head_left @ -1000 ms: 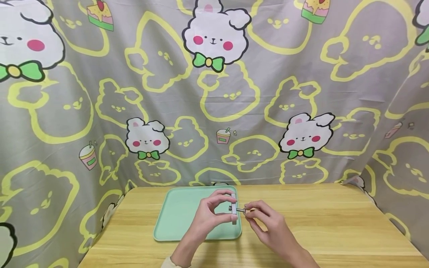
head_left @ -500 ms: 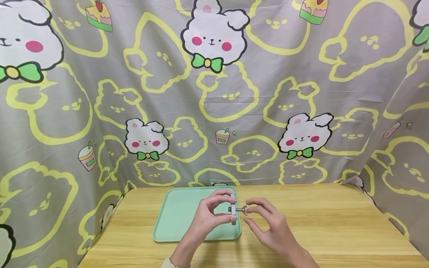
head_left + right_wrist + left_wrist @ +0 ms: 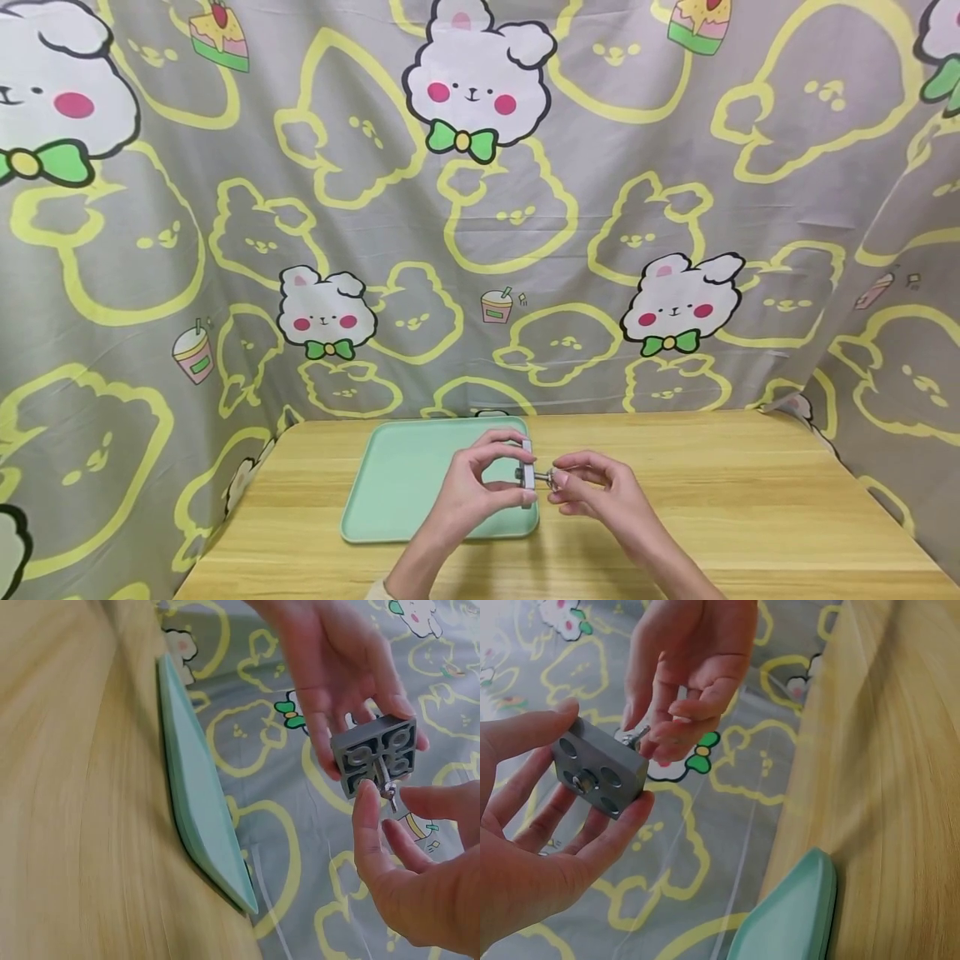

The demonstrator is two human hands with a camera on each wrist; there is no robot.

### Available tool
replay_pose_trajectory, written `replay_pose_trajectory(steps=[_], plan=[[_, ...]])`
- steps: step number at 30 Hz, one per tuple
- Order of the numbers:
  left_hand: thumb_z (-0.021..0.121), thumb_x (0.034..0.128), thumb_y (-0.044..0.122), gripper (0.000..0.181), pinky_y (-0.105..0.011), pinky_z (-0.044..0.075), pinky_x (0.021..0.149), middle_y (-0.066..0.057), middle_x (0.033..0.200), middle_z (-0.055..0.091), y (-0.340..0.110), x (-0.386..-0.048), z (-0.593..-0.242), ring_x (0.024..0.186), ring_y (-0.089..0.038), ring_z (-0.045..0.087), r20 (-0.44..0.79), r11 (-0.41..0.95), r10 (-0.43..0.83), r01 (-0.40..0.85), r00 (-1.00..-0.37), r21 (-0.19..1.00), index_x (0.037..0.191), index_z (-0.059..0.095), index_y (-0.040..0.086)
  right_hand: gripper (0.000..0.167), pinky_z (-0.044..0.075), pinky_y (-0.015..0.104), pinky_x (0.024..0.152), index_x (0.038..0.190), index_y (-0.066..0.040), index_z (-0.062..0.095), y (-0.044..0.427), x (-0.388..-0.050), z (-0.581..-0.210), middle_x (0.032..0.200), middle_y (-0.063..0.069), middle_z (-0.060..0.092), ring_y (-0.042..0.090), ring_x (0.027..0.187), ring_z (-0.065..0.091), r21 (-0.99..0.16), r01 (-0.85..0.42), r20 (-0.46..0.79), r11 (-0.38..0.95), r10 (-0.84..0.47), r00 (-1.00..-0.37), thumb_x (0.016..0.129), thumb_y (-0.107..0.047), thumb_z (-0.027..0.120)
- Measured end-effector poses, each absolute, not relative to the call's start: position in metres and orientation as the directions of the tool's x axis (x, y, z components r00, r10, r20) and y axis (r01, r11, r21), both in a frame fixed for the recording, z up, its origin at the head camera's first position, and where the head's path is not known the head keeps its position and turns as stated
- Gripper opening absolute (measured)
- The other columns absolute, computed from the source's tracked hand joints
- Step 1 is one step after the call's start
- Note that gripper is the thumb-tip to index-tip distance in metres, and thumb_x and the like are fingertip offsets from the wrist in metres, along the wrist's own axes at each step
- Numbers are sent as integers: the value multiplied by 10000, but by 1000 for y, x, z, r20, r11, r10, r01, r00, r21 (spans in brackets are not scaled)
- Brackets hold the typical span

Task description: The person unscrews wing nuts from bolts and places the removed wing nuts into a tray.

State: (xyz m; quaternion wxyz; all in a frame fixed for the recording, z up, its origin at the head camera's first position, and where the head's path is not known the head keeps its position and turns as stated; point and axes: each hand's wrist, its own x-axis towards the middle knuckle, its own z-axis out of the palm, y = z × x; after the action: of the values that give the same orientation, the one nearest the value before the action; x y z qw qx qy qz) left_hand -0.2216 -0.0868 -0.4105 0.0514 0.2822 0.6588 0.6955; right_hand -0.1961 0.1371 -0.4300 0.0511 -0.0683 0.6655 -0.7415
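Note:
My left hand (image 3: pixel 468 487) grips a small square grey block (image 3: pixel 600 766) by its opposite edges, in front of me above the tray's right side. Round recesses mark the block's corners. A metal bolt (image 3: pixel 382 771) passes through its centre and sticks out to the right, its other end showing on the left face. A wing nut (image 3: pixel 389 792) sits near the bolt's free end, apart from the block. My right hand (image 3: pixel 611 496) has thumb and fingers curled around the wing nut, partly hiding it in the head view.
A mint green tray (image 3: pixel 405 475) lies on the wooden table (image 3: pixel 712 500), left of centre, below my left hand. Behind and at the sides hangs a grey curtain (image 3: pixel 525 242) printed with cartoon rabbits.
My right fingers spread off the wing nut half a second ago and have come back around it, with the thumb higher. The block has shifted slightly right and down in my left hand.

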Motion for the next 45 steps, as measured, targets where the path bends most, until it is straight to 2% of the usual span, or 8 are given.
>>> replay_pose_trajectory(steps=[19, 26, 28, 31, 34, 36, 41, 45], plan=[[866, 783, -28, 339, -463, 633, 869, -199, 1372, 542, -86, -220, -412, 1257, -264, 535, 316, -113, 450, 297, -835, 948, 1100, 758, 28, 312, 658, 403, 767, 1108, 104, 629, 133, -194, -429, 1026, 197, 685, 319, 894, 754, -993, -105, 113, -57, -151, -982, 968, -155, 733], [836, 795, -66, 356, -454, 623, 905, -206, 1379, 545, -90, -222, -412, 1264, -256, 547, 313, -130, 431, 285, -846, 950, 1134, 729, -39, 115, 649, 345, 798, 1009, -12, 686, 130, -193, -432, 1009, 152, 708, 272, 929, 750, -932, -357, 349, 62, -116, -930, 964, -107, 733], [826, 796, -85, 362, -449, 621, 909, -205, 1382, 547, -91, -223, -411, 1263, -255, 554, 315, -139, 427, 282, -848, 949, 1141, 722, -52, 57, 647, 331, 801, 993, -66, 700, 129, -193, -434, 1006, 96, 715, 226, 933, 747, -874, -472, 460, 120, -114, -881, 951, -60, 738], [830, 797, -80, 367, -432, 626, 897, -194, 1382, 552, -92, -224, -411, 1262, -256, 560, 321, -144, 423, 287, -847, 947, 1146, 725, -40, 198, 640, 300, 812, 995, -147, 704, 127, -193, -437, 1025, 24, 705, 183, 940, 734, -749, -630, 617, 206, -130, -776, 916, 29, 746], [847, 802, -34, 371, -408, 626, 892, -175, 1376, 564, -94, -224, -410, 1256, -259, 566, 327, -135, 420, 298, -847, 945, 1153, 726, -31, 341, 623, 244, 831, 1003, -187, 710, 127, -196, -439, 1041, 7, 693, 185, 928, 721, -581, -763, 755, 283, -162, -636, 845, 108, 772], [855, 805, -8, 377, -408, 580, 983, -155, 1370, 576, -95, -225, -409, 1269, -254, 555, 329, -120, 416, 307, -848, 944, 1157, 723, -34, 366, 603, 197, 845, 1000, -184, 716, 128, -199, -440, 1052, 17, 690, 190, 911, 714, -458, -828, 827, 323, -187, -530, 811, 123, 779], [852, 805, -13, 365, -475, 388, 1166, -118, 1348, 599, -96, -225, -408, 1299, -253, 535, 331, -108, 411, 315, -849, 943, 1149, 730, -23, 62, 600, 183, 827, 972, -87, 735, 130, -206, -441, 1087, 118, 676, 242, 905, 712, -143, -914, 918, 379, -294, -265, 982, -58, 681], [848, 812, -8, 371, -487, 369, 1178, -136, 1351, 594, -96, -226, -409, 1304, -258, 530, 334, -104, 412, 320, -848, 942, 1156, 716, -54, 264, 626, 247, 807, 947, -17, 739, 130, -204, -437, 1115, 178, 680, 285, 908, 732, 77, -880, 918, 470, -378, -122, 1079, -119, 533]])
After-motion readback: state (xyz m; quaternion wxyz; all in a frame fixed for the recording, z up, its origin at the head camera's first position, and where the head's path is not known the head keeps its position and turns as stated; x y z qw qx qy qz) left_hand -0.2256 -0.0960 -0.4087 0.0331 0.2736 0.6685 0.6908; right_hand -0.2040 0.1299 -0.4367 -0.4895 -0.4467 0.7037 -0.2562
